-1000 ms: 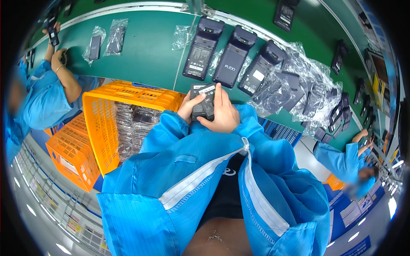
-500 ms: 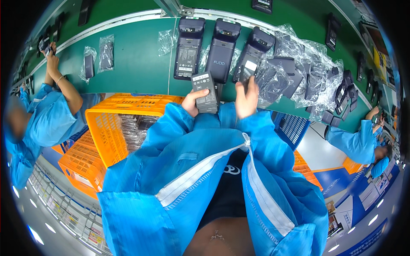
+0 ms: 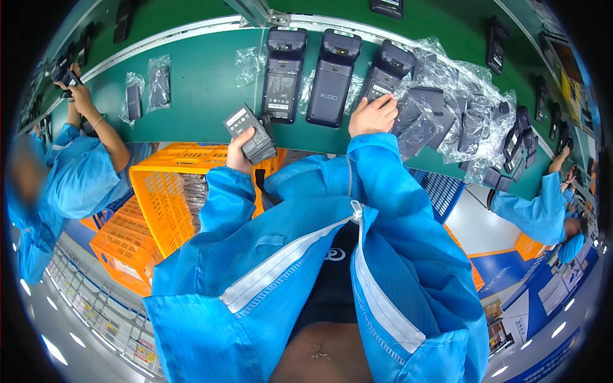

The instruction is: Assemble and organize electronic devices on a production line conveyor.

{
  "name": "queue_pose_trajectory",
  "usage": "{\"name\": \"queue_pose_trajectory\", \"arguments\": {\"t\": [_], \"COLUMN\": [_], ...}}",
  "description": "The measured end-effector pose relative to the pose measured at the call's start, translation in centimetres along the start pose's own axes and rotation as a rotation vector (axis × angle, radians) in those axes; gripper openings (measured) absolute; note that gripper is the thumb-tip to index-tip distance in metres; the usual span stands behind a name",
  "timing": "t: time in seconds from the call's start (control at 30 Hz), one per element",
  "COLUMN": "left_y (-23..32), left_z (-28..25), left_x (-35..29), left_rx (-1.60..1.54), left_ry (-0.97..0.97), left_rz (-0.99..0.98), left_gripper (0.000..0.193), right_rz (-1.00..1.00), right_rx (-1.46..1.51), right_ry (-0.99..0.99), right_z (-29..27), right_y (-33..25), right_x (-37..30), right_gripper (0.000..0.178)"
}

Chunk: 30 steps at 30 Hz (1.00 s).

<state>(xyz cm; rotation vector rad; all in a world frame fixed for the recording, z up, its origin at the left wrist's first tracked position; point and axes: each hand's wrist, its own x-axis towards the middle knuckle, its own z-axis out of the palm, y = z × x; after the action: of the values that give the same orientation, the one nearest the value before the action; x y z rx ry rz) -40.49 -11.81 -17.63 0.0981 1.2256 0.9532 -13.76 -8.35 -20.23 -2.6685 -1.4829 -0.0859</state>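
Note:
My left hand (image 3: 239,153) is closed around a small stack of flat dark batteries (image 3: 245,124) near the table's front edge. My right hand (image 3: 375,116) lies over the lower part of the rightmost of three dark handheld terminals (image 3: 391,60), its fingers curled at that terminal's right edge. A labelled battery face (image 3: 378,90) shows just above the fingers; the palm hides the rest. The middle terminal (image 3: 330,96) has its plain back cover on. On the left terminal (image 3: 280,92) a labelled battery is exposed in the back.
Plastic-wrapped dark covers (image 3: 469,121) are heaped right of the terminals. Two bagged pieces (image 3: 159,83) and a crumpled clear bag (image 3: 248,62) lie left on the green table (image 3: 198,89). An orange crate (image 3: 143,185) stands below the edge. Co-workers (image 3: 70,172) sit on either side.
My left hand has moved left and down with the batteries, which are now tilted. The right hand has turned over the rightmost terminal, covering its lower part.

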Motion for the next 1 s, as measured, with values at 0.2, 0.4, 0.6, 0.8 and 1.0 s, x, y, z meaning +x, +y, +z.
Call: {"name": "queue_pose_trajectory", "arguments": {"t": [0.2, 0.4, 0.6, 0.8, 1.0], "left_y": [0.6, 0.3, 0.2, 0.2, 0.5], "left_z": [-0.6, 0.7, 1.7, 1.4, 2.5], "left_x": [-0.2, -0.4, -0.6, -0.4, -0.5], "left_rx": [0.004, 0.014, -0.078, -0.087, -0.134], "left_ry": [0.035, -0.009, -0.015, 0.000, -0.033], "left_rz": [0.015, -0.010, -0.039, -0.051, -0.053], "left_gripper": [0.035, 0.036, 0.032, 0.031, 0.030], "right_rz": [-0.062, 0.078, 0.532, -0.692, -1.054], "right_rx": [0.127, 0.226, 1.313, 0.702, 0.416], "right_ry": [-0.028, -0.333, -1.155, -0.385, -0.362], "right_z": [0.6, -2.4, -4.4, -5.4, -0.5], "right_y": [1.6, 2.9, 5.9, 4.4, 7.0], "right_x": [0.4, 4.1, 5.1, 2.4, 4.7], "right_gripper": [0.069, 0.082, 0.048, 0.047, 0.037]}}
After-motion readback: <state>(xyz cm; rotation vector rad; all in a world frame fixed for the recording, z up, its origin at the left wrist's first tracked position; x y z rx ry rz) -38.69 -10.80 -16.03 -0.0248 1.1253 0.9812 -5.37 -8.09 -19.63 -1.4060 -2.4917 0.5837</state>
